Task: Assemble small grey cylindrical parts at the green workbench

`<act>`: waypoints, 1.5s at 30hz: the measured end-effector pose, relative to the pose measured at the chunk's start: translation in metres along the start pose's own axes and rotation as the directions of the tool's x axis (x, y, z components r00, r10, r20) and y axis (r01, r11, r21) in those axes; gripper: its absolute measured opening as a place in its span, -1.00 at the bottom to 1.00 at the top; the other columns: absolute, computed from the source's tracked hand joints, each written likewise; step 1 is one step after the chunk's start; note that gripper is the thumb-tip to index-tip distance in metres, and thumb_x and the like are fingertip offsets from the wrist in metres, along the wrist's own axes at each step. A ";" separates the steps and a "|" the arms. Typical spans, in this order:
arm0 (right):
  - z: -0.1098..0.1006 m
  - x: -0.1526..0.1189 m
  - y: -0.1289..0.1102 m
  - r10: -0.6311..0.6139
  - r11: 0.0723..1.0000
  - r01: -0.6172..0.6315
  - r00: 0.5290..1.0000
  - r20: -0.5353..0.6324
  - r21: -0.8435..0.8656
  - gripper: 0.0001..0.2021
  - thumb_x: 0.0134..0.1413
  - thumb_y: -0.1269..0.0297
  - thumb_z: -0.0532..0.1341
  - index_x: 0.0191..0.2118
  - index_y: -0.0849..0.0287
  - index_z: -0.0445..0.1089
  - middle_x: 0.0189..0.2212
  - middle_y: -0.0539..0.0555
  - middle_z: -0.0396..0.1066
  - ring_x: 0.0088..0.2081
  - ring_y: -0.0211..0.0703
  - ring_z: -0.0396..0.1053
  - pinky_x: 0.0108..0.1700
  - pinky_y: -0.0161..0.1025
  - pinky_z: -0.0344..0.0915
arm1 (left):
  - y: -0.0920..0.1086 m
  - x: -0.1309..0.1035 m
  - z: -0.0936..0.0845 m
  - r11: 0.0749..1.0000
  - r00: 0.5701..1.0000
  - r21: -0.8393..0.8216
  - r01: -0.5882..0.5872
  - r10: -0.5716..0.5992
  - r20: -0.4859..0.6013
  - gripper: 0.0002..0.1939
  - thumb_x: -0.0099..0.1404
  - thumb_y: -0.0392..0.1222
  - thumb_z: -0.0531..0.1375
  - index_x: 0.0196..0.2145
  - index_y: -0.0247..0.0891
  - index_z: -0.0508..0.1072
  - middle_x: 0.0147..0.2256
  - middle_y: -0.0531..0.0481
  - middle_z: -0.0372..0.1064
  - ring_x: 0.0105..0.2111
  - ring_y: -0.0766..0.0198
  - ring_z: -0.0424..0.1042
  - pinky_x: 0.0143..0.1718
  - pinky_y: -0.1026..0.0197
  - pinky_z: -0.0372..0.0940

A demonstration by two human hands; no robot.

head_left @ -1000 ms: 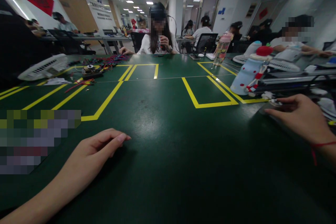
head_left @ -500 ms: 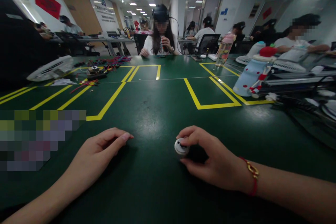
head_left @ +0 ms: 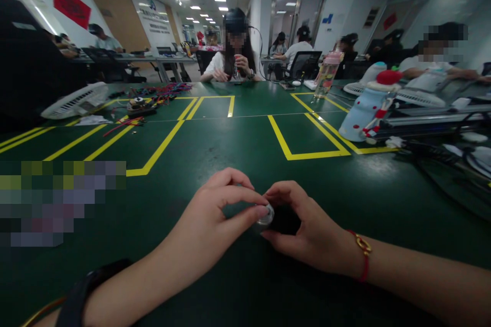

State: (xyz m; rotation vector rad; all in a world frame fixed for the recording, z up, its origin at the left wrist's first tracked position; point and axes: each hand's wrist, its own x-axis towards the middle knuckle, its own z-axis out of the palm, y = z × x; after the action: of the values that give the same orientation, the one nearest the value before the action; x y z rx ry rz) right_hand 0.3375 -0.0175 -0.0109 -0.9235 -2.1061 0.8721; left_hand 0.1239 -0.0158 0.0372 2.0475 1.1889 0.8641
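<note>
A small round white and silvery piece [head_left: 265,215] sits between my two hands over the green tabletop; its exact kind I cannot make out. My right hand [head_left: 312,232] curves around it from the right, thumb below and fingers above. From the left, my left hand [head_left: 220,214] reaches over, thumb and forefinger pinched together at its top. The left fingertips cover part of the piece.
Yellow tape [head_left: 318,155] marks boxes on the green table [head_left: 226,138]. Wires [head_left: 164,90] and a white fan [head_left: 76,101] lie at left. A blue bottle [head_left: 356,112] and a clear bottle [head_left: 329,74] stand at right. A person [head_left: 233,56] sits opposite.
My left hand has moved right, from bare table to the top of the round piece, and its fingers now touch it. My right hand stays around the piece.
</note>
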 end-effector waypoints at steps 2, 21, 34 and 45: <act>-0.002 0.000 -0.002 0.002 1.000 -0.002 1.000 0.000 -0.022 -0.49 0.01 0.34 0.31 0.08 0.08 0.16 -0.08 0.06 0.39 -0.10 -0.25 0.42 -0.08 -0.24 0.41 | -0.006 -0.003 -0.003 0.998 0.998 -0.024 0.054 -0.055 -0.031 -0.87 0.25 -0.01 0.29 -0.32 0.02 0.66 -0.23 0.02 0.38 -0.19 0.16 0.40 -0.13 0.13 0.30; -0.082 -0.018 0.023 0.240 0.937 -0.308 0.911 -0.336 -0.166 -0.51 -0.02 0.07 0.34 0.03 0.11 0.32 -0.07 0.14 0.45 -0.14 -0.11 0.48 -0.10 -0.15 0.44 | -0.045 -0.033 -0.051 0.922 0.935 0.158 0.353 -0.344 -0.081 -0.62 0.30 0.17 0.17 -0.10 -0.08 0.57 -0.14 0.04 0.49 -0.17 0.12 0.44 -0.20 0.20 0.28; -0.193 -0.079 0.092 0.018 0.402 -0.652 0.707 -0.707 -0.642 -0.28 -0.02 -0.22 0.18 0.17 0.16 0.23 0.06 0.32 0.30 0.12 0.38 0.25 0.06 0.32 0.24 | -0.075 -0.047 -0.059 0.860 0.868 0.145 0.489 -0.465 -0.172 -0.50 0.24 0.33 0.10 -0.18 -0.10 0.54 -0.21 0.02 0.50 -0.20 0.06 0.43 -0.11 0.13 0.24; -0.002 0.013 -0.014 0.063 0.878 -0.010 0.993 0.096 -0.478 -0.71 0.10 -0.04 0.26 -0.07 -0.17 0.52 0.24 -0.04 0.22 0.26 0.08 0.09 0.20 0.14 0.07 | -0.079 -0.051 -0.058 0.879 0.895 0.180 0.441 -0.418 -0.152 -0.57 0.26 0.29 0.12 -0.22 -0.07 0.54 -0.15 0.02 0.50 -0.12 0.04 0.45 -0.10 0.11 0.25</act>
State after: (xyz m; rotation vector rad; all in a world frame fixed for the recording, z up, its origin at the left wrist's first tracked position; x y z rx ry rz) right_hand 0.3276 -0.0140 0.0051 -1.1880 -2.4627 0.4231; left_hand 0.0198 -0.0183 0.0001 1.7950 1.7793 0.6568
